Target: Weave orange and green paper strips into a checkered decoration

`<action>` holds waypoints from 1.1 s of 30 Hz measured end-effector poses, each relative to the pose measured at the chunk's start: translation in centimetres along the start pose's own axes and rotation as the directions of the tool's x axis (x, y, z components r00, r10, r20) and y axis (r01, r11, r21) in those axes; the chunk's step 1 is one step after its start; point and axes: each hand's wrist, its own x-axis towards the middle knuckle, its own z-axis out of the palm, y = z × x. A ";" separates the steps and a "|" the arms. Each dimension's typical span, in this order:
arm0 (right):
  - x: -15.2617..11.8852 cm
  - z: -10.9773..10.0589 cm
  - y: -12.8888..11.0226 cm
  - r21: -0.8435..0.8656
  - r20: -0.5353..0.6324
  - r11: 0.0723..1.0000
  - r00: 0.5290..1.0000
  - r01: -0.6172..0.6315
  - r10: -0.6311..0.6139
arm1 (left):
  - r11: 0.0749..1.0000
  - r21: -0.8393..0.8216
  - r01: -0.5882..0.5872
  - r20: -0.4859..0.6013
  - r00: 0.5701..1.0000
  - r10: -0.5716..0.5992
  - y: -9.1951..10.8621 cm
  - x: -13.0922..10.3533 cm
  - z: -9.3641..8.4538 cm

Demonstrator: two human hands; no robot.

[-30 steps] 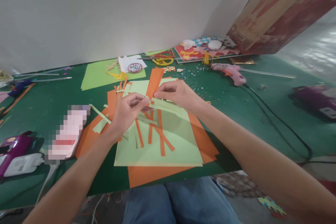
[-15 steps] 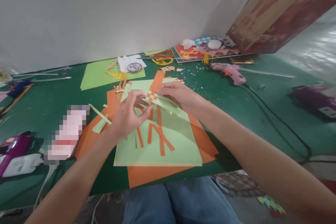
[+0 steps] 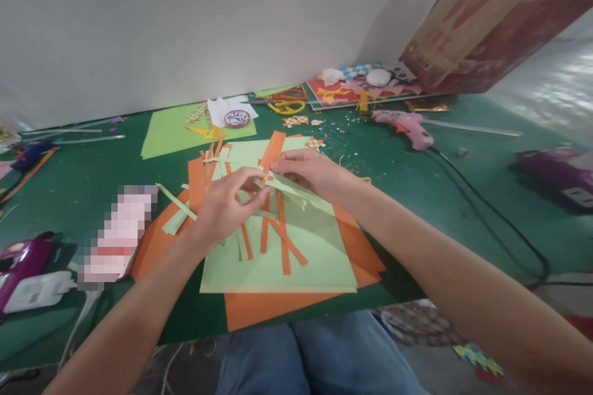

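Note:
Between my hands, above the pale green paper sheets [image 3: 319, 259], is a small weave of orange and pale green paper strips [image 3: 273, 151]. Its orange ends point away from me and its green ends trail to the right. My left hand [image 3: 227, 202] grips the near left edge of the weave, with index finger and thumb curved around it. On the other side, my right hand [image 3: 315, 171] pinches the strips from the right, its lower fingers partly hidden behind the green ends. Loose orange strips [image 3: 286, 234] lie on the sheets below.
Orange sheets [image 3: 264, 311] stick out under the green ones. A pink glue gun [image 3: 407, 126] with a cord lies at right. Yellow-handled scissors [image 3: 287, 107] and a round tin-like piece [image 3: 237, 118] sit behind. A phone [image 3: 121, 231] lies at left.
The woven strips have tilted and dipped slightly toward me, so less of the checkered part shows. My right hand has shifted a little left and down with them.

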 end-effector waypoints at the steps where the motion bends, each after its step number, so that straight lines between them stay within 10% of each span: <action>1: 0.0 0.0 0.0 -0.004 0.001 1.000 1.000 0.007 -0.007 | 1.000 -0.003 0.009 0.001 1.000 -0.009 0.0 0.0 0.0; 33: 0.3 -0.3 0.5 0.021 0.040 1.000 0.999 0.004 -0.005 | 0.962 -0.257 0.089 0.101 0.993 -0.064 0.3 0.0 -0.1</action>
